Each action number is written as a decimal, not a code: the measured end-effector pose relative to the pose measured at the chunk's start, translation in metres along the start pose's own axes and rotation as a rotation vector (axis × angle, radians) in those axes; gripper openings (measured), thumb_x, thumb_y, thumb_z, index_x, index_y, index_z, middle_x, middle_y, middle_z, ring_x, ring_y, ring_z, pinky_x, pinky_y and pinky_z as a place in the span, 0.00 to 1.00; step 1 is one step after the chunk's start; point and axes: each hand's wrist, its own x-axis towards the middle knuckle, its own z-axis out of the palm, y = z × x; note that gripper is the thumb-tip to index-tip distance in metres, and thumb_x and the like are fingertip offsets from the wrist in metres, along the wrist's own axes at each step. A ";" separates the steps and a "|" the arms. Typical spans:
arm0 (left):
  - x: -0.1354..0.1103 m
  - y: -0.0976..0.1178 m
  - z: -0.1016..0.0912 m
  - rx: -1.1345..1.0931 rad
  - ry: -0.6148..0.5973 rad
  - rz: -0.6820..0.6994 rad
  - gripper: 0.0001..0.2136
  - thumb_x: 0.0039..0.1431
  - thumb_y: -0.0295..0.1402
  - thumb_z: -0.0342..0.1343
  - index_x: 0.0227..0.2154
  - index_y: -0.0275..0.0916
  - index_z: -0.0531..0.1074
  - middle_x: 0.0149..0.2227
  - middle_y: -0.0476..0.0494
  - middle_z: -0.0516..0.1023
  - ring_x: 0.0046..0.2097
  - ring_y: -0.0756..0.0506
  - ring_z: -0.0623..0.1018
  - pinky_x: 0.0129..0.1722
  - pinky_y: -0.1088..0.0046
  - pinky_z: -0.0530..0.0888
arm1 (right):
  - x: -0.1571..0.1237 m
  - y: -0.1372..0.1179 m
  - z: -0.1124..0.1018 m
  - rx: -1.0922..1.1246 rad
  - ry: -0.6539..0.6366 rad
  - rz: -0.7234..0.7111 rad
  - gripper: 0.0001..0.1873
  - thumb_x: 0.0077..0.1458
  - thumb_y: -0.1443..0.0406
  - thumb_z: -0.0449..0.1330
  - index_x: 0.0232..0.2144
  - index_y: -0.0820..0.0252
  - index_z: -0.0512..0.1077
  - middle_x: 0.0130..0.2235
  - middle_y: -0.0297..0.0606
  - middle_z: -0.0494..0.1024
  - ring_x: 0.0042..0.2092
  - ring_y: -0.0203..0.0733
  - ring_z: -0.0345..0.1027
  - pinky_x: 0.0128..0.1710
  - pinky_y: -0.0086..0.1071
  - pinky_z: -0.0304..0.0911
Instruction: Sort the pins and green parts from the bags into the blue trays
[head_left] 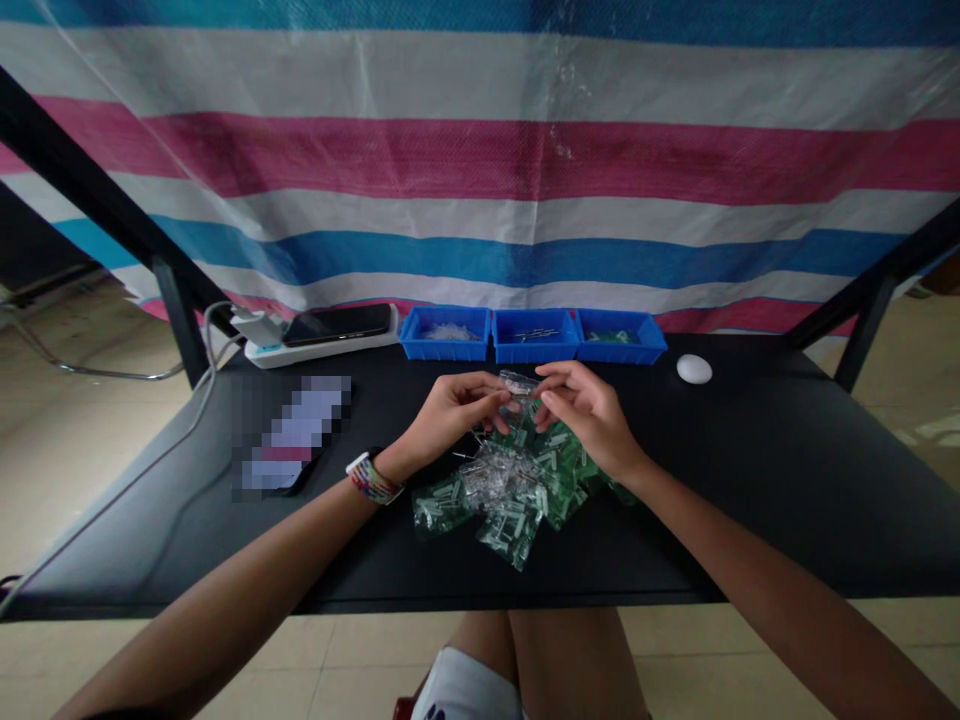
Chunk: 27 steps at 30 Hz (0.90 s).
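Note:
Between my two hands, above the middle of the black table, is a small clear plastic bag [519, 383]. My left hand [471, 402] pinches its left side between thumb and fingers. At the bag's right side, the thumb and fingers of my right hand [581, 405] are closed on its edge. Below them lies a heap of small clear and green-tinted bags [517, 525] with slim pale and metallic pieces inside. What exactly the held bag contains is too small to make out.
Three blue bins [445, 347] stand in a row behind my hands, holding small parts. A white power strip [330, 350] with a dark phone [337, 323] on it is at the back left. A white mouse-like object [694, 369] lies right; a blurred-out device [296, 435] lies left.

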 end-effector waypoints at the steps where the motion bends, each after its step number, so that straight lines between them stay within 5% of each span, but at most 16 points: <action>1: 0.000 0.000 0.001 0.008 -0.001 0.002 0.17 0.64 0.46 0.67 0.40 0.34 0.80 0.30 0.43 0.85 0.30 0.46 0.84 0.30 0.74 0.76 | 0.001 0.000 0.001 0.039 -0.024 0.043 0.21 0.59 0.52 0.72 0.50 0.53 0.75 0.41 0.36 0.79 0.33 0.40 0.78 0.31 0.36 0.79; 7: -0.003 0.003 0.008 0.032 -0.032 0.012 0.17 0.63 0.46 0.68 0.40 0.35 0.80 0.33 0.42 0.86 0.32 0.45 0.85 0.30 0.74 0.76 | 0.003 0.000 0.004 0.015 -0.051 0.059 0.17 0.57 0.51 0.73 0.36 0.56 0.75 0.30 0.33 0.78 0.29 0.39 0.76 0.30 0.35 0.77; 12: -0.004 0.007 0.003 0.121 -0.009 0.019 0.25 0.71 0.50 0.57 0.25 0.35 0.78 0.21 0.45 0.79 0.25 0.49 0.78 0.31 0.74 0.72 | 0.003 -0.002 -0.001 -0.056 0.031 -0.023 0.14 0.59 0.53 0.72 0.35 0.54 0.76 0.29 0.33 0.78 0.28 0.40 0.75 0.29 0.35 0.74; 18: -0.002 0.005 0.001 -0.048 -0.082 -0.076 0.29 0.72 0.54 0.52 0.31 0.32 0.83 0.25 0.37 0.83 0.27 0.46 0.81 0.30 0.73 0.74 | -0.003 -0.010 -0.003 -0.472 0.043 -0.406 0.02 0.66 0.63 0.65 0.39 0.50 0.79 0.39 0.39 0.82 0.40 0.48 0.79 0.42 0.44 0.77; 27: 0.001 0.003 0.000 -0.151 -0.056 -0.075 0.15 0.61 0.43 0.69 0.39 0.33 0.81 0.30 0.41 0.85 0.28 0.48 0.82 0.30 0.75 0.76 | -0.004 -0.006 -0.003 -0.708 -0.016 -0.735 0.17 0.66 0.73 0.62 0.51 0.49 0.80 0.52 0.43 0.83 0.54 0.50 0.79 0.54 0.50 0.78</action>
